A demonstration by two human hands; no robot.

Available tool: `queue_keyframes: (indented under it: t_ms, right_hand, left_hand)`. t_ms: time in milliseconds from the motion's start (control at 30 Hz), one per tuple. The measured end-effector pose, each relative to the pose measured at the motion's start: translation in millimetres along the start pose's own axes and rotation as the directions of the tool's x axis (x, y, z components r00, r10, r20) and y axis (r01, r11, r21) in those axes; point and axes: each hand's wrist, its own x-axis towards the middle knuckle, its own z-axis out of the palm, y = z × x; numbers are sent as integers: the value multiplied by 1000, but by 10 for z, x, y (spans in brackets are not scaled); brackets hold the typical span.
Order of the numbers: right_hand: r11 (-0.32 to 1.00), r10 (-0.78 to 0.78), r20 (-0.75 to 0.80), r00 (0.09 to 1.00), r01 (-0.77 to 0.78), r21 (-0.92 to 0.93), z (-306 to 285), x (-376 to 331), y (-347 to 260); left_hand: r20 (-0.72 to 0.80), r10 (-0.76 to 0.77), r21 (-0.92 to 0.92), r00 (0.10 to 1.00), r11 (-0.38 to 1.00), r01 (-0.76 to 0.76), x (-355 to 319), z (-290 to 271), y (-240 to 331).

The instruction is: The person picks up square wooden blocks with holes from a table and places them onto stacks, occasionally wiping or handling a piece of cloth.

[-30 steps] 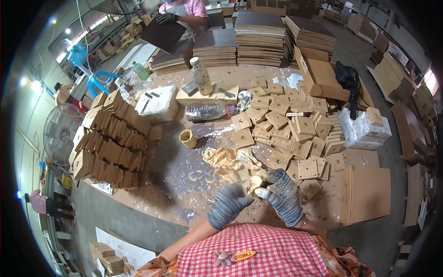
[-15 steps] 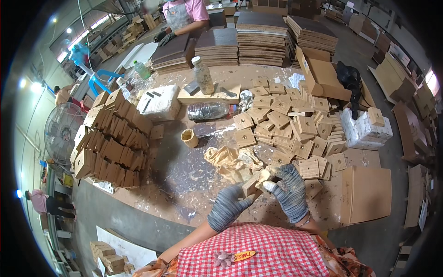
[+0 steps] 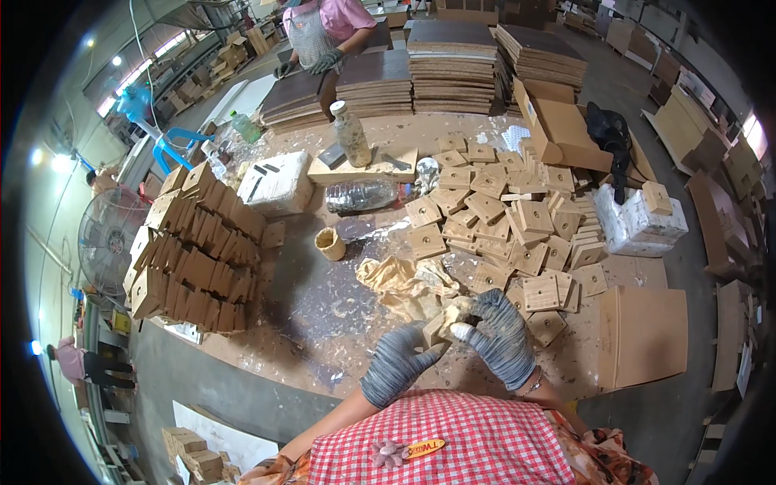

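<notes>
My left hand [image 3: 398, 361], in a grey knit glove, is closed around a small wooden block [image 3: 433, 333] in front of my apron. Pinched in the gloved fingers of my right hand [image 3: 503, 339] is a wad of pale yellowish cloth [image 3: 458, 310], pressed against the block's upper side. Just beyond both hands, a crumpled cream rag [image 3: 396, 283] lies on the stained table. To the right of it spreads a heap of square wooden blocks [image 3: 491, 184], many with a round hole. The block's underside is hidden by my left fingers.
Rows of stacked blocks [image 3: 198, 259] stand at the left. A small round pot [image 3: 330, 243], a lying plastic bottle [image 3: 361, 196] and an upright bottle [image 3: 349, 137] occupy the middle. At right are a cardboard box [image 3: 644, 338] and a white wrapped bundle [image 3: 638, 226]. A co-worker [image 3: 323, 36] stands behind board stacks.
My right hand and the cloth have shifted slightly left across the block. My left hand keeps its hold. The co-worker's hands at the back have moved apart.
</notes>
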Motion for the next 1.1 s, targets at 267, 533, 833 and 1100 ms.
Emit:
queue_keyframes:
  t_ms: [267,533,833,1100]
  right_hand:
    - [990,104,-61,993,-97,103,-192,96,115]
    - [902,248,4,969,-232,363,-284,89,20]
    - [959,178,10,984,-176,221,-177,-14,99]
    - [960,187,-18,982,-179,214,-162,-255,171]
  left_hand:
    - [99,-89,-328,991,937,117,-61,-16,-90]
    - [149,-167,-366,975,906,211,-39,-82,-114]
    - [57,-153,-530,987,833,160,-34,-124,-119]
    - [-32,-209,-568,977,809,154,-17,-164,-100]
